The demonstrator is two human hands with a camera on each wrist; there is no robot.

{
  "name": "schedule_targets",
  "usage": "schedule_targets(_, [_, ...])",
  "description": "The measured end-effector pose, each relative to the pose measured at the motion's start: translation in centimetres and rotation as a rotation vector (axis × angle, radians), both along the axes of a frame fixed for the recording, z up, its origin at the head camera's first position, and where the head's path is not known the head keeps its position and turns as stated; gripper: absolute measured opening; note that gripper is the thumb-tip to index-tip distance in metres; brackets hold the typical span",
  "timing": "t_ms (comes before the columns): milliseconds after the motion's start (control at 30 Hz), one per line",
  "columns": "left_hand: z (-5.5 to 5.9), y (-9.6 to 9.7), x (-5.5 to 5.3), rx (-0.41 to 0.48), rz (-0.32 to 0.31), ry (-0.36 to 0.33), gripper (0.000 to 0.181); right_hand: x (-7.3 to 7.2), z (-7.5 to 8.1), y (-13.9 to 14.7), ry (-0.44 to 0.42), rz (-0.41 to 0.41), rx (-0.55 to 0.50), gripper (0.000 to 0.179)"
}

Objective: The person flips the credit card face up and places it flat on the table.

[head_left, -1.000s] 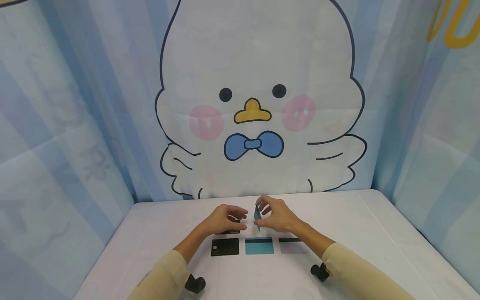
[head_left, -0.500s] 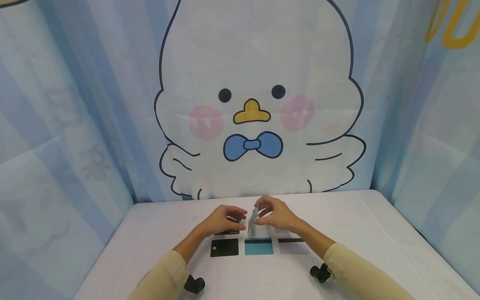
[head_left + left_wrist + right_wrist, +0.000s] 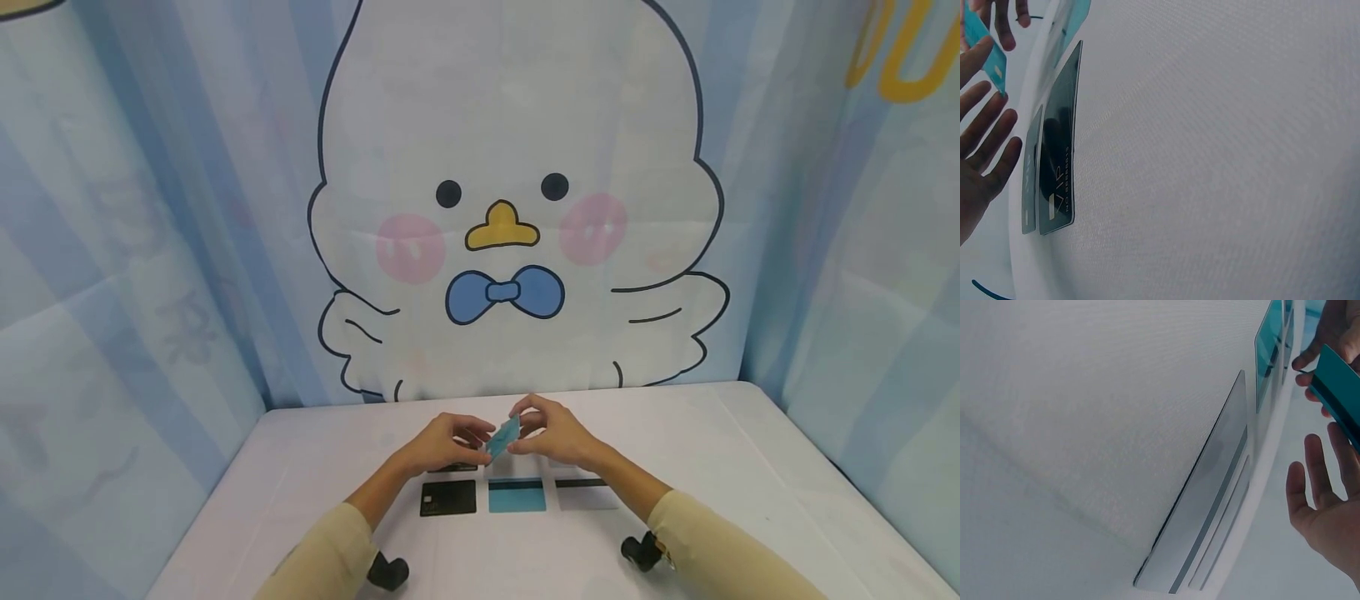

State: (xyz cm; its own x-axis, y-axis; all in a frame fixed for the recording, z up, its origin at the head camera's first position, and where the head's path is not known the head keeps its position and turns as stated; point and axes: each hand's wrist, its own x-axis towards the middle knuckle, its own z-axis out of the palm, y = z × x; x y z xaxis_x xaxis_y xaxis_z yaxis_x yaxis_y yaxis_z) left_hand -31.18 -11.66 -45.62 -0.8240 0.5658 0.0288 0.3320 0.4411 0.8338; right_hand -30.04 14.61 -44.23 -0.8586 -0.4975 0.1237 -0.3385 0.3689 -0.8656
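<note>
A light blue bank-style card [image 3: 503, 437] is held tilted above the table between the two hands. My left hand [image 3: 444, 440] has its thumb and a fingertip at the card's lower left corner. My right hand [image 3: 557, 432] holds the upper right part with its fingertips. In the left wrist view, a gold chip shows on the card's face [image 3: 990, 56]; in the right wrist view, its back carries a dark stripe [image 3: 1338, 403]. Below lie a black card [image 3: 448, 497], a blue striped card [image 3: 517, 496] and a pale grey striped card [image 3: 587, 494] in a row.
Behind the front row, another black card [image 3: 457, 468] is partly hidden by my left hand, and a pale card [image 3: 566, 461] by my right. A black wrist device sits at each sleeve. The white table [image 3: 300, 467] meets a cartoon-printed curtain [image 3: 510, 350].
The blue card has turned from nearly edge-on to showing its face, and its lower end has swung left to my left hand. Both hands stay nearly in place.
</note>
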Motion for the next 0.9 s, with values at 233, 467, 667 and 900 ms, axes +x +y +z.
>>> schedule_targets(233, [0.02, 0.03, -0.08, -0.009, 0.021, 0.0, 0.049, -0.09, -0.15, 0.28, 0.001, -0.01, 0.015, 0.045])
schedule_targets(467, [0.14, 0.13, -0.16, -0.047, 0.032, 0.035, 0.05, -0.11, -0.17, 0.54, 0.028, -0.034, 0.069, 0.043])
schedule_targets(667, [0.19, 0.2, -0.35, -0.094, 0.046, 0.069, 0.049, -0.22, -0.21, 0.54, 0.081, -0.064, 0.156, 0.044])
schedule_targets(900, [0.44, 0.51, -0.45, -0.192, 0.053, 0.126, 0.048, -0.37, -0.56, 0.11, 0.121, -0.121, 0.279, 0.043])
